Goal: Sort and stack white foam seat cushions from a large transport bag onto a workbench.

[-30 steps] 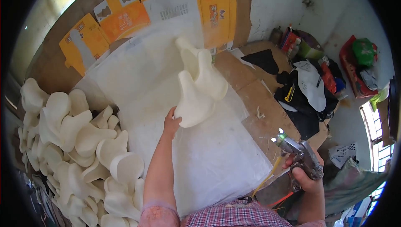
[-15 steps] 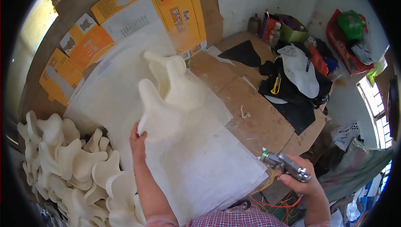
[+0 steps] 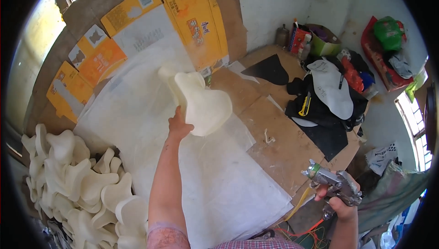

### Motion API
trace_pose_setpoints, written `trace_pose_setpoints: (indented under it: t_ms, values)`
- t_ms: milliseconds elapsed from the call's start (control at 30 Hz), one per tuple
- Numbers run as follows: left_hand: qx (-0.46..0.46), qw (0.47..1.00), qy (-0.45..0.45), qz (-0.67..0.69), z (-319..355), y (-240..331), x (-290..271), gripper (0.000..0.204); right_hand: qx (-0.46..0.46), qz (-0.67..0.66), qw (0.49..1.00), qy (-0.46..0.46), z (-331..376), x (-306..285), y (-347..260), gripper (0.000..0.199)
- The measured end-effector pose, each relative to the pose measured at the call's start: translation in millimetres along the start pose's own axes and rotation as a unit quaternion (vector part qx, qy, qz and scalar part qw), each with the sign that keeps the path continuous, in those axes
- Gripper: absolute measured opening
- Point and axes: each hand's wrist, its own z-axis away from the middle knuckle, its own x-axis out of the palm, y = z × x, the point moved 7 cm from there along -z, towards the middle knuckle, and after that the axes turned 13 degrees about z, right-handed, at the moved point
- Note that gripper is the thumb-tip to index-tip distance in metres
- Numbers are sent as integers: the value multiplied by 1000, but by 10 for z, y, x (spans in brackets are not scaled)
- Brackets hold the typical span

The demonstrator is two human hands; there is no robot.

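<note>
My left hand (image 3: 180, 124) reaches out over the white sheets and grips the near left edge of a cream saddle-shaped foam piece (image 3: 208, 105). A narrow cream lobe shows behind it, and I cannot tell whether that belongs to a second piece. Low on the right, my right hand (image 3: 344, 205) is wrapped around a metal spray gun (image 3: 336, 182) with a green ring near its nozzle. The nozzle points up and to the left, away from the foam. An orange hose (image 3: 313, 227) runs below the gun.
Many similar foam pieces are heaped (image 3: 77, 180) at the left. White sheets (image 3: 219, 180) cover the middle of the cardboard-topped table (image 3: 283, 130). On its right side lie black fabric pieces (image 3: 324, 134), a yellow cutter knife (image 3: 305, 105) and a white template (image 3: 330, 89).
My left hand has moved farther away and right, onto the farther foam. The nearer foam shape no longer shows at its earlier spot. The spray gun has shifted right and slightly down.
</note>
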Motion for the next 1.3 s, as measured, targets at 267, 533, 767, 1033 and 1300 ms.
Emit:
trace_pose_setpoints:
  t_ms: [267, 533, 767, 1033, 1300]
  values:
    - [-33, 982, -56, -178, -215, -385, 35, 76, 4, -28, 1000, -2, -57, 45, 56, 56]
    - [-42, 947, -13, 319, 1020, -197, -214, 78, 61, 62, 991, -103, -100, 317, 168, 56]
    - [-120, 886, 127, 429, 1752, -1099, -1487, 79, 16, 117, 989, -93, -444, 649, -99, 50]
    - [-129, 843, 64, 519, 946, -1236, -1123, 68, 77, 179, 972, -134, -573, 665, 188, 53]
    - [-117, 919, -79, 369, -92, -642, 12, 78, 57, 71, 994, -61, -640, 471, 285, 60]
